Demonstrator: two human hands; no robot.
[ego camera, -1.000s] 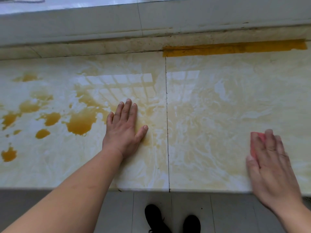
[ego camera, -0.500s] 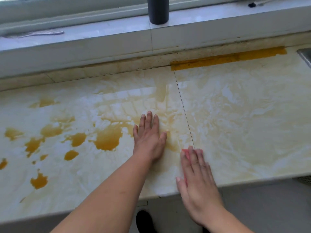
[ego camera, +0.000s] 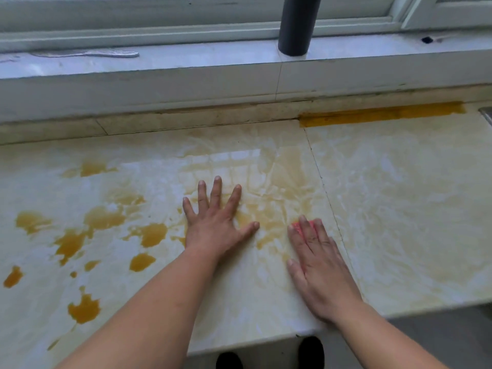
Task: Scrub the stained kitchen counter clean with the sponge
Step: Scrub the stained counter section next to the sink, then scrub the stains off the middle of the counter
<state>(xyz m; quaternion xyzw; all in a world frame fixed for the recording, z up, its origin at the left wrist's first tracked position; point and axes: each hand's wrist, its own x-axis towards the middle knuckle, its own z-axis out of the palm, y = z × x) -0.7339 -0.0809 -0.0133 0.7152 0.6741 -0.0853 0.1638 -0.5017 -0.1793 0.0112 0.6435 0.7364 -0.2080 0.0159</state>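
Observation:
The pale marble counter carries orange-yellow stains: thick blotches on the left half, thin smeared film in the middle and right. My right hand lies flat with straight fingers on a pink sponge, of which only a corner shows under the fingertips, just left of the counter seam. My left hand presses flat on the counter with spread fingers, a little left of the sponge and right of the blotches.
A dark cylindrical bottle stands on the window sill behind the counter. A solid orange strip runs along the back edge at right. A sink edge shows at far right. My shoes show below the counter's front edge.
My right hand slid the sponge leftward from the right slab across the seam, then a little further from the front edge. My left hand stayed planted and spread its fingers. The view tilted up.

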